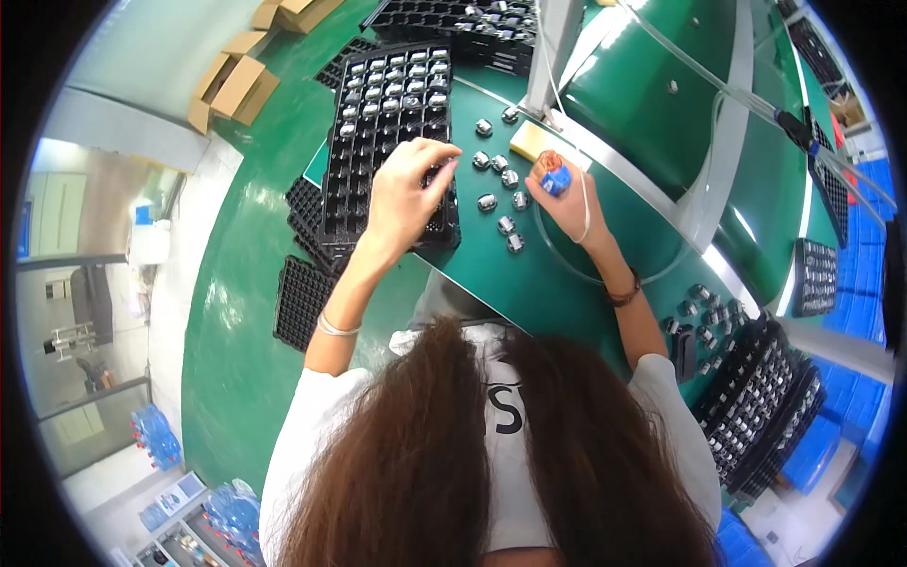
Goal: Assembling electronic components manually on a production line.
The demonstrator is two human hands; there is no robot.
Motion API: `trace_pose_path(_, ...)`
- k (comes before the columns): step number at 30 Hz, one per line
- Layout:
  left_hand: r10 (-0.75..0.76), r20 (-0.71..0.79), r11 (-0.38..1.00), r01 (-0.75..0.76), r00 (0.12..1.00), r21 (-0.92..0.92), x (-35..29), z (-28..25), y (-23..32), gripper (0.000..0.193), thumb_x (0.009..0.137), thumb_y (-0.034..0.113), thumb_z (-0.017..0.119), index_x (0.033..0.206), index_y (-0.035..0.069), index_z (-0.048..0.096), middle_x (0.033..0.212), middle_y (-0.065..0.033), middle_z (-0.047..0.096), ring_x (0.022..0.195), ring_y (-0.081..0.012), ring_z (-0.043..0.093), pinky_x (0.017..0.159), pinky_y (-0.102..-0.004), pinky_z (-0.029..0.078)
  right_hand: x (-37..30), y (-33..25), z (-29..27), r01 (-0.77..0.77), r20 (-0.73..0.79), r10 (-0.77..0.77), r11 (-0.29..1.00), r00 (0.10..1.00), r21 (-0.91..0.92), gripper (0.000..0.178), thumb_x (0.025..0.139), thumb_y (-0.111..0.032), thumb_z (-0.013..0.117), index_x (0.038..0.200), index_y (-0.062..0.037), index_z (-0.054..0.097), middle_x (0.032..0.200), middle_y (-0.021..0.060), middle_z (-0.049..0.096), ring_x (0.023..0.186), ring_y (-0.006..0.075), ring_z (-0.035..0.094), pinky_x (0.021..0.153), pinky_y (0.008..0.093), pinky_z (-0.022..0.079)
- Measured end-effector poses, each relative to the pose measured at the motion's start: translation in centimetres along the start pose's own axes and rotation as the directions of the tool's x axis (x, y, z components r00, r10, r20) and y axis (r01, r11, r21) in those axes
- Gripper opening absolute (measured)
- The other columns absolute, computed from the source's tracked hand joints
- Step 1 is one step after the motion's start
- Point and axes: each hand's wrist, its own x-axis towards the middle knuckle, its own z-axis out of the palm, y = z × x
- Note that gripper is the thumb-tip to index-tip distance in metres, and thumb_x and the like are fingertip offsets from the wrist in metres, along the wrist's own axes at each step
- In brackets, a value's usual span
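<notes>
My left hand [408, 194] hovers over the near right part of a black compartment tray [354, 170], its fingers bent and thumb apart, with nothing visible between them. Small silver metal parts [392, 90] fill several far rows of this tray, while its nearer pockets look dark. To the right, my right hand [570, 210] is closed around a small blue and orange thing [554, 178] whose kind I cannot make out. A pale cord [586, 203] passes across that hand. Between my hands, several loose silver parts [499, 163] lie on the green table [472, 269].
A yellow block [529, 140] lies beyond my right hand, beside a metal post [553, 66]. Another filled tray [501, 28] stands at the far end. Stacked trays [761, 402] and more loose parts [704, 307] are at right. Black trays [300, 302] and cardboard boxes [231, 90] are at left.
</notes>
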Motion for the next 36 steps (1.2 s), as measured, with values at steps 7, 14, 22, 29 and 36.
trace_pose_path(7, -0.115, -0.233, 0.854, 0.216, 0.966, 0.474, 0.8, -4.7, -9.3, 0.021, 0.077, 0.013, 0.064, 0.097, 0.007, 0.063, 0.097, -0.0076, 0.061, 0.093, -0.0269, 0.055, 0.082, -0.0352, 0.044, -2.7, 1.2, -0.9, 0.024, -0.205, -0.084, 0.96, 0.975, -0.279, 0.024, 0.074, -0.012, 0.071, 0.091, 0.0005, 0.058, 0.074, 0.0115, 0.062, 0.065, 0.0205, 0.061, 0.063, 0.0303, 0.047)
trace_pose_path(14, -0.16, -0.015, 0.859, 0.147, 0.987, 0.491, 2.0, -6.7, -15.6, 0.019, 0.075, 0.016, 0.067, 0.093, 0.009, 0.066, 0.094, -0.007, 0.062, 0.091, -0.0262, 0.057, 0.082, -0.0344, 0.045, -3.8, 1.9, -1.3, -0.001, -0.184, -0.065, 0.942, 0.981, -0.335, 0.023, 0.073, -0.014, 0.071, 0.086, -0.0002, 0.059, 0.076, 0.0143, 0.06, 0.068, 0.0301, 0.059, 0.062, 0.0353, 0.046)
trace_pose_path(22, -0.074, 0.1, 0.983, 0.055, 0.992, 0.177, 2.8, -8.2, -18.3, 0.01, 0.078, 0.006, 0.063, 0.087, 0.002, 0.063, 0.099, -0.0065, 0.065, 0.09, -0.0187, 0.06, 0.08, -0.029, 0.046, -3.6, 1.1, -2.1, -0.063, -0.18, -0.004, 0.929, 0.984, -0.364, 0.024, 0.076, -0.016, 0.071, 0.088, -0.0004, 0.058, 0.074, 0.0114, 0.06, 0.066, 0.022, 0.06, 0.063, 0.0303, 0.046)
trace_pose_path(29, -0.326, 0.174, 0.488, 0.323, 0.929, -0.811, 1.9, -5.2, -7.7, 0.011, 0.093, 0.015, 0.047, 0.098, 0.005, 0.048, 0.108, -0.013, 0.059, 0.096, -0.0179, 0.058, 0.088, -0.0321, 0.047, -3.3, -0.7, -2.1, -0.06, -0.204, 0.191, 0.854, 0.96, 0.517, 0.017, 0.084, -0.013, 0.059, 0.093, 0.0013, 0.058, 0.083, 0.0033, 0.06, 0.073, 0.0082, 0.056, 0.064, 0.0206, 0.045)
trace_pose_path(36, -0.284, 0.172, 0.593, 0.314, 0.943, -0.741, -1.2, 3.0, 3.8, 0.037, 0.093, 0.017, 0.049, 0.129, 0.008, 0.046, 0.082, -0.0009, 0.061, 0.072, -0.0054, 0.051, 0.066, -0.0202, 0.042, -1.2, -5.2, -1.9, -0.137, 0.003, 0.2, 0.663, 0.98, 0.736, 0.024, 0.092, -0.023, 0.04, 0.101, -0.0023, 0.05, 0.101, 0.0075, 0.056, 0.08, 0.0069, 0.052, 0.068, 0.02, 0.044)
